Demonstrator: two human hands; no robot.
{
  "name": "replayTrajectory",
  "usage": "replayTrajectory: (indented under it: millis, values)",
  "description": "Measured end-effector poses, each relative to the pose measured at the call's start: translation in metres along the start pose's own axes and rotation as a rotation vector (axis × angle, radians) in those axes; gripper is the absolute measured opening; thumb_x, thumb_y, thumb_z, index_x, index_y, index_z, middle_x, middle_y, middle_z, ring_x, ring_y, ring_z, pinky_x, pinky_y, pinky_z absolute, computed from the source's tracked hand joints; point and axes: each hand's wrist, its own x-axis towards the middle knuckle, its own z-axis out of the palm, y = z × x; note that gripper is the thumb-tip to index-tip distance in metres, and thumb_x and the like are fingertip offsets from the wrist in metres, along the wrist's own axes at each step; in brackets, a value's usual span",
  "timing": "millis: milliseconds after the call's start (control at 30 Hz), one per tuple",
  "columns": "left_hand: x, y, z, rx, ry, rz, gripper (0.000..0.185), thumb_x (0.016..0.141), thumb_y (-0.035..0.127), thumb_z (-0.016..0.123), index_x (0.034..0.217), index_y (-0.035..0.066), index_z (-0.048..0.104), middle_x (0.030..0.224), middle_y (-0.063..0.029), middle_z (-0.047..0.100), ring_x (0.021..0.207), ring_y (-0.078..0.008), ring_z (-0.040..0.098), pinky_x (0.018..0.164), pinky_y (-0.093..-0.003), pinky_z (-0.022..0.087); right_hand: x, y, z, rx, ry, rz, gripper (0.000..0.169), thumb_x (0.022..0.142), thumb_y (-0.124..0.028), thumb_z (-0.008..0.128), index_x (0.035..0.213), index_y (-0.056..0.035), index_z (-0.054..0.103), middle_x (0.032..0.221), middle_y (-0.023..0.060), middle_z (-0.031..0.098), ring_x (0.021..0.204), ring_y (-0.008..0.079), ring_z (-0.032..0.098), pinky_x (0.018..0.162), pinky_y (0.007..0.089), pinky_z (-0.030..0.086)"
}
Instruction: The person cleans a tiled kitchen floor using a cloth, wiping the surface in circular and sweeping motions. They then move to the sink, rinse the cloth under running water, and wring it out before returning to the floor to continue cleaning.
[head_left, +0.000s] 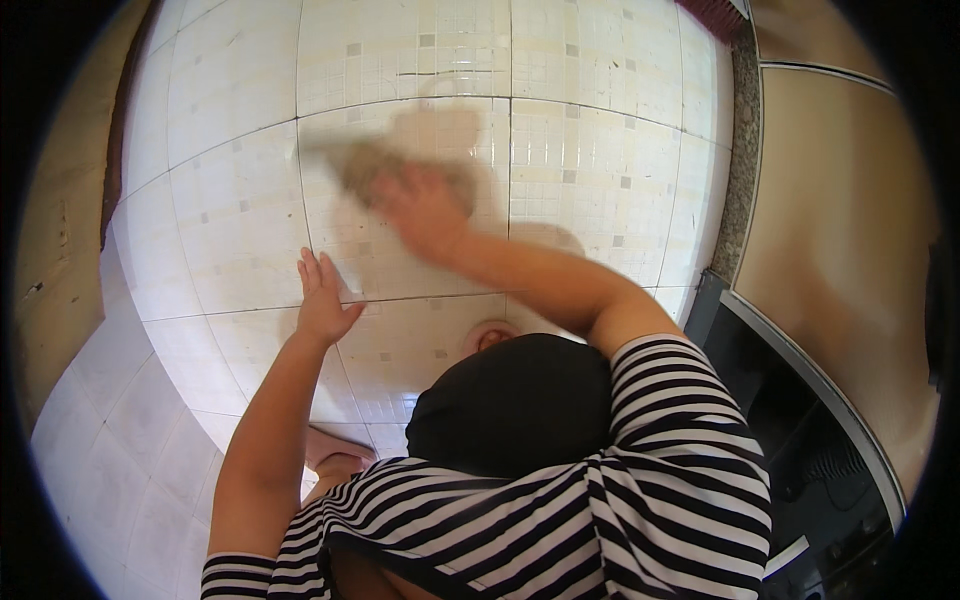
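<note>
My right hand (424, 210) presses a greyish-brown cloth (360, 169) against the glossy, tiled floor (585, 150). Both are blurred by motion, and the fingers' exact grip on the cloth is hard to make out. One end of the cloth trails off to the left. Lower and to the left, my left hand (326, 300) rests on the tiles with its thumb spread, holding nothing. The floor around the cloth has a wet-looking shine.
A wooden door panel (60, 225) borders the left side. Along the right stand cabinet fronts (832, 210) over a speckled stone base (735, 165), with a dark glass-fronted unit (795, 435) nearer me. Dark red bristles (716, 16) show at top right. My pink slipper (341, 446) is below.
</note>
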Motion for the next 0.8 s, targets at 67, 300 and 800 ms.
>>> replayTrajectory:
  millis: [67, 300, 800]
  values:
    - [0.000, -0.043, 0.029, -0.030, 0.108, 0.125, 0.090, 0.072, 0.022, 0.067, 0.134, -0.007, 0.009, 0.139, -0.0322, 0.002, 0.129, -0.0466, 0.004, 0.106, -0.0432, 0.018, -0.039, -0.038, 0.023, 0.170, -0.038, -0.283, 0.025, 0.076, -0.021, 0.052, 0.100, -0.0180, 0.059, 0.123, 0.0045, 0.045, 0.115, 0.0336, 0.038, 0.092, 0.0519, 0.032]
    - [-0.036, -0.028, 0.027, 0.107, 0.034, 0.019, 0.090, 0.071, 0.016, 0.068, 0.133, -0.009, 0.008, 0.141, -0.0274, -0.003, 0.132, -0.0403, 0.005, 0.107, -0.0376, 0.017, 0.008, 0.062, -0.013, 0.050, 0.110, -0.082, 0.018, 0.076, -0.022, 0.053, 0.093, -0.0179, 0.059, 0.104, 0.0022, 0.058, 0.095, 0.0222, 0.055, 0.079, 0.0390, 0.043]
    - [-0.033, -0.037, 0.035, 0.098, 0.096, 0.097, 0.094, 0.069, 0.027, 0.071, 0.131, -0.011, 0.013, 0.140, -0.0296, -0.002, 0.131, -0.0434, 0.005, 0.106, -0.0411, 0.017, -0.340, 0.142, -0.075, -0.219, 0.197, 1.188, 0.051, 0.083, -0.019, 0.050, 0.130, -0.0047, 0.034, 0.136, 0.0288, 0.021, 0.121, 0.0435, 0.029, 0.099, 0.0437, 0.028]
